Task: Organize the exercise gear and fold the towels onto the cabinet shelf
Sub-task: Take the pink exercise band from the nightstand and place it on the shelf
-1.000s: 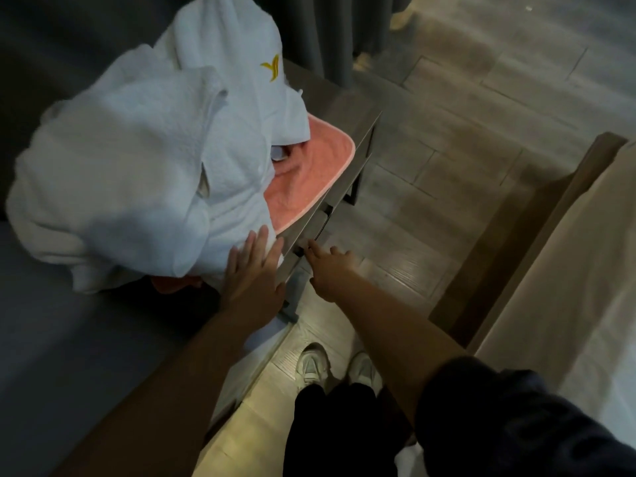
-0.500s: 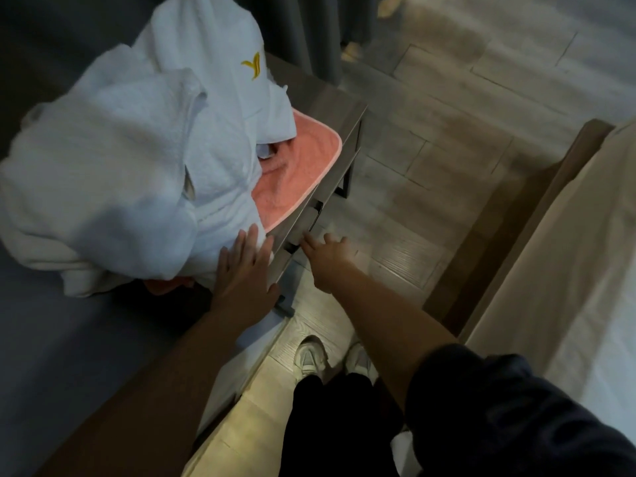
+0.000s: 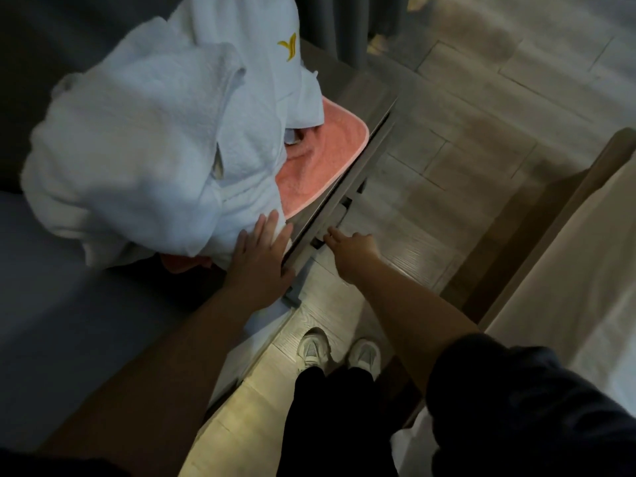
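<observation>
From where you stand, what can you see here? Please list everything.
white towels: heap, count unclear, white, one with a yellow logo, piled on the cabinet
pink towel: one, pink, flat under the white heap
cabinet: one, grey-brown, upper middle
curtain: one, grey, behind the cabinet
floor: pale wood-look tiles
grey-blue surface: one, left of the cabinet, perhaps a bed
bed: one, cream cover, brown frame, right edge
shoes: two, white, on the floor
trousers: black, above the shoes
sleeve: dark, on the right arm
left hand: flat on the cabinet's near corner, touching the white towels
right hand: at the cabinet's drawer front; grip unclear
</observation>
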A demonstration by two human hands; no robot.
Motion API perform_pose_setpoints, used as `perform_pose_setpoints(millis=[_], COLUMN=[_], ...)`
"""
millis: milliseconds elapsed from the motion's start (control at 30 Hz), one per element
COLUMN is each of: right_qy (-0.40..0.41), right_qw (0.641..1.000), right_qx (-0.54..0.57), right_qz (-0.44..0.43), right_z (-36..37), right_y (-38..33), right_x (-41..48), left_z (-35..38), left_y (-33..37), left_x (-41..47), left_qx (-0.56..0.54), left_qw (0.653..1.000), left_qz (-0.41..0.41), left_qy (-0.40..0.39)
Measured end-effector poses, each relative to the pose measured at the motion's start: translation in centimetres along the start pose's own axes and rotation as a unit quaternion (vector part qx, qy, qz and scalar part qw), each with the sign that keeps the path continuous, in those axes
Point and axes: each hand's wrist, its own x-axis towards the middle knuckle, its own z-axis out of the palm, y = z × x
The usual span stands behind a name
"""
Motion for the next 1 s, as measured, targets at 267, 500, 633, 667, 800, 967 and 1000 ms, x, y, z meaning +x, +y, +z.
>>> perform_pose_setpoints(millis=[267, 500, 633, 667, 800, 967, 1000], right_qy=[0.159, 0.184, 0.110, 0.096, 0.071, 0.051, 0.052], right_qw=[0.979, 0.982, 0.994, 0.995, 0.995, 0.997, 0.997], right_qx=[0.101, 0.027, -0.017, -0.031, -0.072, -0.059, -0.056], right_qz=[0.084, 0.029, -0.004, -0.001, 0.012, 0.027, 0.031], right_z=[4.2, 2.8, 3.2, 3.6, 4.9, 5.5, 5.6], right_y=[2.8, 3.2, 2.9, 3.0, 3.9, 4.2, 4.3], right_x=[-6.8, -8.6, -7.3, -7.3, -8.3, -9.2, -9.3], left_z=[-0.3, -1.3, -1.1, -0.9, -0.2, -0.1, -0.1], left_y=[1.3, 2.0, 2.0, 1.8, 1.4, 1.5, 1.5], left_x=[-0.5, -1.0, -1.0, -1.0, -0.9, -0.9, -0.9], left_qx=[-0.044, -0.048, 0.006, 0.010, 0.011, 0.016, 0.016], left_qw=[0.998, 0.997, 0.999, 0.999, 0.999, 0.998, 0.999], left_qz=[-0.020, -0.030, -0.024, -0.020, -0.012, -0.017, -0.016], left_qy=[0.045, 0.046, 0.037, 0.039, 0.048, 0.051, 0.049])
